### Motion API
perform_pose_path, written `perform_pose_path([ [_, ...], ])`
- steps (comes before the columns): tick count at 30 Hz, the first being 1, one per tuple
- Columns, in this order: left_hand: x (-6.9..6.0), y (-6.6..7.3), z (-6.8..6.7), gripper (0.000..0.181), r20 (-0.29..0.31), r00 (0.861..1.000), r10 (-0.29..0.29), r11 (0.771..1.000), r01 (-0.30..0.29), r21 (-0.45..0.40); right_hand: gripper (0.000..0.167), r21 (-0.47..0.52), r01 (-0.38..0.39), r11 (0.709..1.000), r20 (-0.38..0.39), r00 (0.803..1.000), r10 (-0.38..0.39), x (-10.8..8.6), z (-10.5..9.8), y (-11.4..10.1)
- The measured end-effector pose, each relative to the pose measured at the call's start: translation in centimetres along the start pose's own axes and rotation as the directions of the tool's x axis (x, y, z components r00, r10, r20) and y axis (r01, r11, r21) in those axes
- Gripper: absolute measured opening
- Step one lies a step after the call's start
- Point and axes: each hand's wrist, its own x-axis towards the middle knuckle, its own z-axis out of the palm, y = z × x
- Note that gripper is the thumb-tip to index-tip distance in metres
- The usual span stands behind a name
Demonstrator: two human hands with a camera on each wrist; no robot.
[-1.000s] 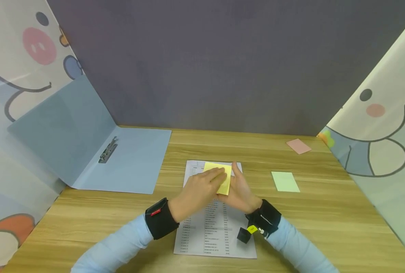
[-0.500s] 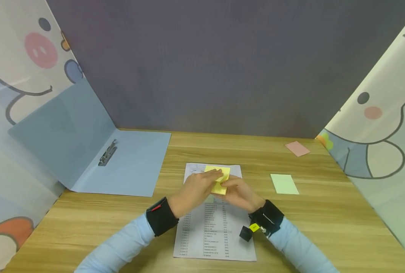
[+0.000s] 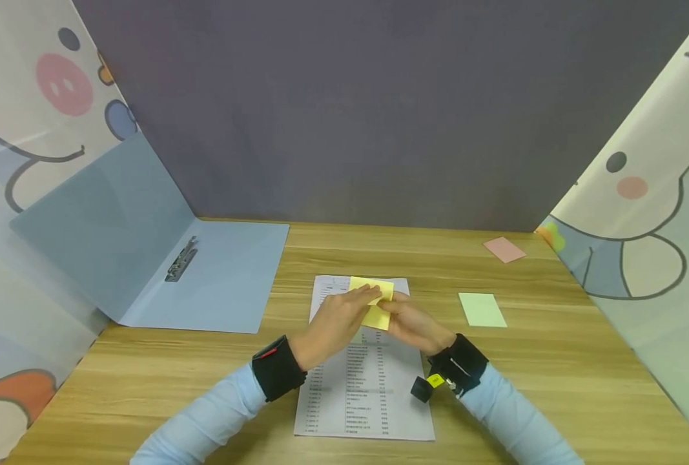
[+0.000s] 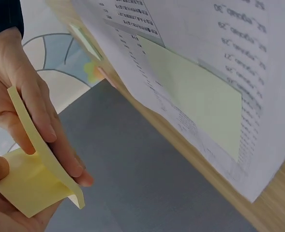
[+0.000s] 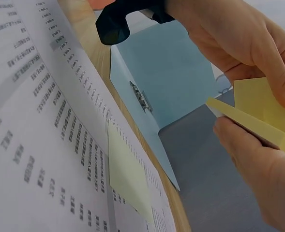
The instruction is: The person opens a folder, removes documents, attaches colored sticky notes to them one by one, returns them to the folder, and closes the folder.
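sleeves (image 3: 205, 413), light blue, at near edge, each ending in a black wristband (image 3: 278, 368). printed sheet (image 3: 373, 413) flat on wood-grain table (image 3: 553, 381), a pale green sticky note (image 4: 195, 94) lying on it beneath the hands. left hand (image 3: 335, 323): thumb and fingers pinch the lifted yellow leaf (image 5: 252, 94). right hand (image 3: 420, 325): fingers grip the yellow sticky-note pad (image 4: 41, 147), held above the sheet's far part; leaf stands at an angle to it. whether they are joined: cannot tell. right of the hands, mint-green sticky note (image 3: 482, 310) flat on table. left, blue clip folder (image 3: 234, 278) open, metal clip (image 3: 181, 261) by its fold, cover tilted up at left. far right, pink sticky note (image 3: 503, 249). farthest, dark grey panel (image 3: 379, 116), upright.
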Motion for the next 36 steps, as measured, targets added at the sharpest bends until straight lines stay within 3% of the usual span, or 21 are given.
perform_pose_path([
  [9,0.2,-0.5,0.2,0.030,0.030,0.989,-0.146,0.976,0.149,-0.157,0.052,0.076,-0.034,0.997,0.046,0.998,0.031,0.2,-0.7,-0.2],
  [13,0.3,-0.6,0.1,0.031,0.025,0.982,-0.185,0.962,0.186,-0.200,0.050,0.106,-0.052,0.993,0.065,0.997,0.045,0.3,-0.6,-0.5],
  [16,0.5,-0.8,0.2,0.029,0.022,0.974,-0.227,0.940,0.225,-0.256,0.049,0.132,-0.064,0.989,0.078,0.995,0.054,0.3,-0.6,-0.6],
  [20,0.6,-1.1,0.2,0.028,0.013,0.956,-0.293,0.893,0.279,-0.353,0.050,0.164,-0.079,0.983,0.080,0.995,0.067,0.5,-0.9,-0.6],
  [26,0.4,-1.8,0.5,0.031,-0.007,0.940,-0.341,0.836,0.300,-0.460,0.049,0.169,-0.086,0.982,0.061,0.995,0.076,0.5,-1.0,-0.6],
  [36,0.3,-1.9,0.3,0.030,-0.055,0.940,-0.335,0.830,0.267,-0.490,0.048,0.167,-0.088,0.982,0.023,0.996,0.085,0.5,-1.2,-0.4],
])
